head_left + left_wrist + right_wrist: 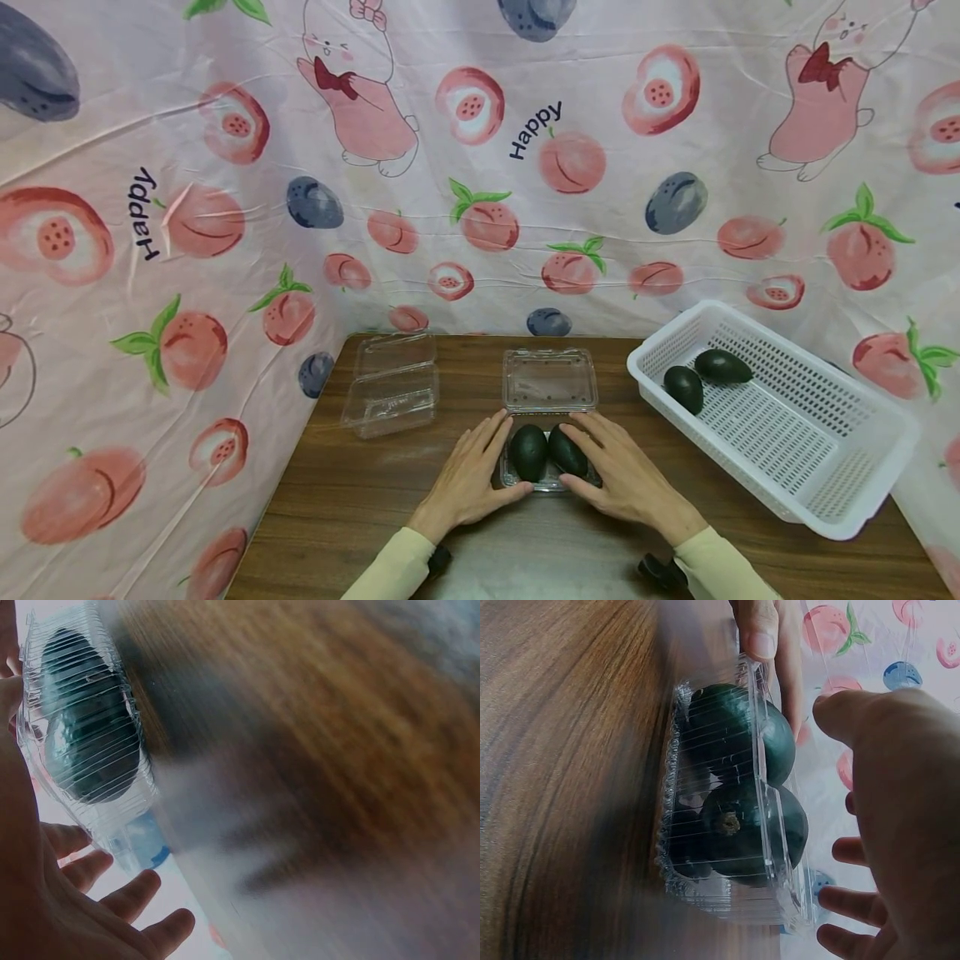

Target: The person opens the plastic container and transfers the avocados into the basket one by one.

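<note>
Two dark green avocados (528, 452) lie side by side in the base of an open clear plastic clamshell box (705, 900). Its lid (550, 379) is folded back, away from me. My left hand (476, 468) is at the box's left side with fingers extended; in the right wrist view its thumb (762, 645) is right at the rim. Over the right side, my right hand (617, 468) has its fingers spread and overlaps the right avocado (564, 454) in the head view. The right wrist view shows its fingers loosely bent beside the box.
A white perforated plastic basket (787, 467) stands at the right with two more avocados (722, 367) inside. Another open clear clamshell box (393, 392) sits at the back left of the wooden table (322, 517). A fruit-patterned cloth (420, 275) hangs behind and at the sides.
</note>
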Demonstrator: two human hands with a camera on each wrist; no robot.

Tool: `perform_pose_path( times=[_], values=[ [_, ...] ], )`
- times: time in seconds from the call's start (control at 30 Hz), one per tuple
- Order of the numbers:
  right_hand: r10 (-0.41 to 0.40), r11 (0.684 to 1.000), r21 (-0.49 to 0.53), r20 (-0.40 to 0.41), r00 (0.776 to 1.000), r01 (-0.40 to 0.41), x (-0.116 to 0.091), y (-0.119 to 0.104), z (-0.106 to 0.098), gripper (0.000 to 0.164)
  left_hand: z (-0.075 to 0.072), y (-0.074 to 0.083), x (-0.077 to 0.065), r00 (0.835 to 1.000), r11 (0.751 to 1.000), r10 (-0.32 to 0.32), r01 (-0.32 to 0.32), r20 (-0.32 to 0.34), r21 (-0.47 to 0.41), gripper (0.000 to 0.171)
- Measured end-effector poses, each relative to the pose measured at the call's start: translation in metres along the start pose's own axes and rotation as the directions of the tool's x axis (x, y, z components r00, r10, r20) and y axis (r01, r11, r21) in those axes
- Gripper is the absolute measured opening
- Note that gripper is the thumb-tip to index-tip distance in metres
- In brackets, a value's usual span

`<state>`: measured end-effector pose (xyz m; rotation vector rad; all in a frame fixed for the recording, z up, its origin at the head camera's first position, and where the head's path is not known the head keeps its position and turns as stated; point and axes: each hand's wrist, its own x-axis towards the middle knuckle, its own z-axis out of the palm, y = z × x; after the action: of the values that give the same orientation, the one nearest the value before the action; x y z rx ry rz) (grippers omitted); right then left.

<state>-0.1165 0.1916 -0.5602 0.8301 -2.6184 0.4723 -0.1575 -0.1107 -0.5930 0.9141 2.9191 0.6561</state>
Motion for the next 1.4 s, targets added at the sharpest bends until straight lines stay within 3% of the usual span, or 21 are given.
perform_pose_path(
  times=[0.57, 1.03, 1.4],
  values=[
    [-0.039, 0.999, 0.005, 0.076, 0.996, 0.039, 0.016, 0.002, 0.000, 0.065, 0.001, 0.000, -0.001, 1.000, 1.000, -0.009, 0.009, 0.001, -0.016, 0.111],
    [0.007, 0.996, 0.088, 0.231, 0.973, -0.028, 0.027, 0.003, 0.000, 0.062, 0.002, 0.001, -0.001, 1.000, 1.000, -0.017, 0.017, 0.004, -0.007, 0.111],
    [0.013, 0.993, 0.112, 0.277, 0.961, -0.046, 0.034, 0.006, 0.002, 0.062, 0.002, 0.001, -0.001, 1.000, 1.000, -0.017, 0.017, -0.003, 0.000, 0.111]
  ],
)
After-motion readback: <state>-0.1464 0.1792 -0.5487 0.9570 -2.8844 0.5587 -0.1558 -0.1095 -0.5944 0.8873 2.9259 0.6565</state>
